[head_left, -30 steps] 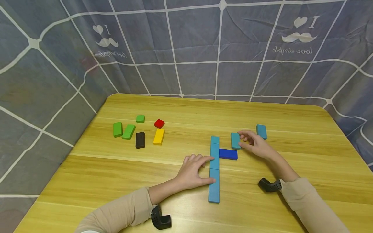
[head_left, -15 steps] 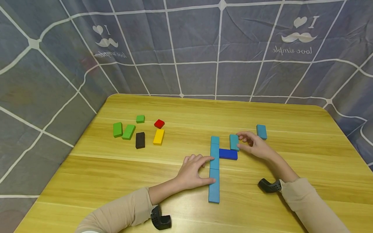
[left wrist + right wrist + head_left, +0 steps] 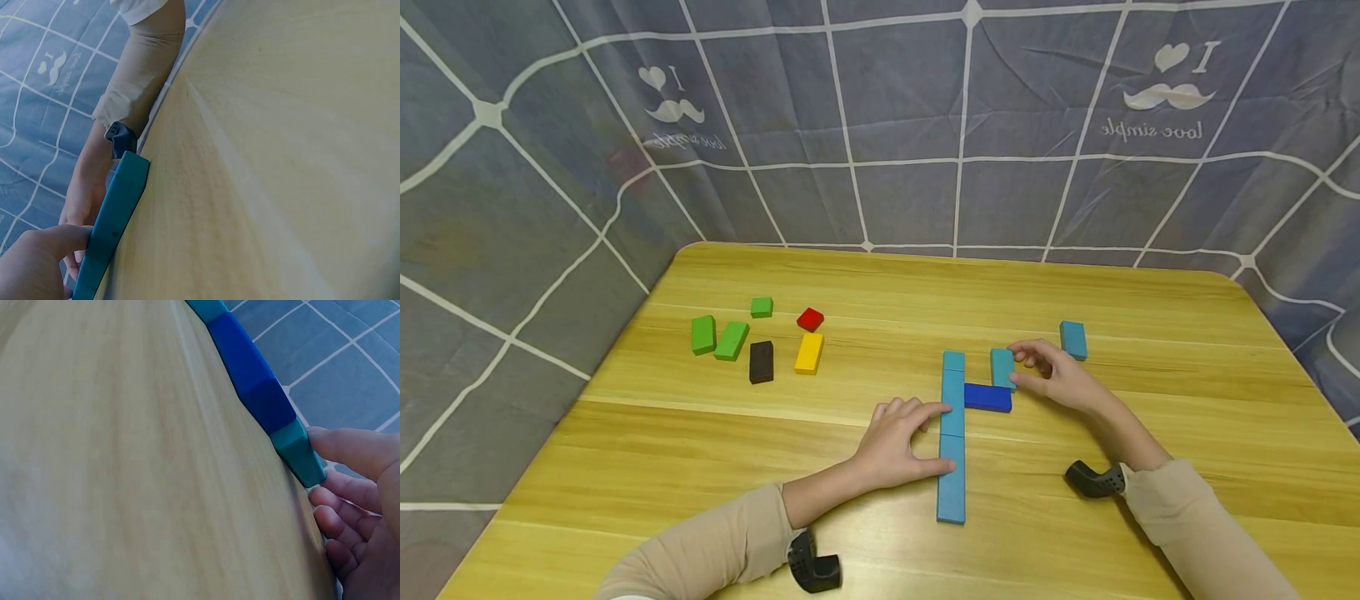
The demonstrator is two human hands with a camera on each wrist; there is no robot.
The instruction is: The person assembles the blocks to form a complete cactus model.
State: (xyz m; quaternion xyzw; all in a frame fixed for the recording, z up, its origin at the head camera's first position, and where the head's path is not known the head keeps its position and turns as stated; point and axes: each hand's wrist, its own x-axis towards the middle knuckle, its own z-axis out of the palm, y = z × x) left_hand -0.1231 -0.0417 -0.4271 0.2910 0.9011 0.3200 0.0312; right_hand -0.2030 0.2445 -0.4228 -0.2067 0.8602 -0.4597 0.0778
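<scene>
In the head view, a column of light blue rectangular blocks [image 3: 952,493] runs away from the person, with a small one at its far end. My left hand [image 3: 895,446] spreads over it, index fingertip and thumb tip resting on two blocks. A dark blue block [image 3: 988,397] lies crosswise against the column's right side. Behind its right end stands a light blue block [image 3: 1002,367], touching it. My right hand [image 3: 1054,375] holds that block by its right side between thumb and index finger, other fingers curled. The right wrist view shows the thumb [image 3: 350,447] against the block's end.
Another light blue block [image 3: 1073,340] lies beyond the right hand. At left are several green blocks [image 3: 703,334], a black block [image 3: 762,362], a yellow block [image 3: 808,353] and a small red block [image 3: 810,319]. A grey curtain [image 3: 910,125] hangs along the table's [image 3: 880,279] far edge.
My right hand has moved the light blue block slightly left and nearer, up against the dark blue block. The left hand has stayed in place on the column.
</scene>
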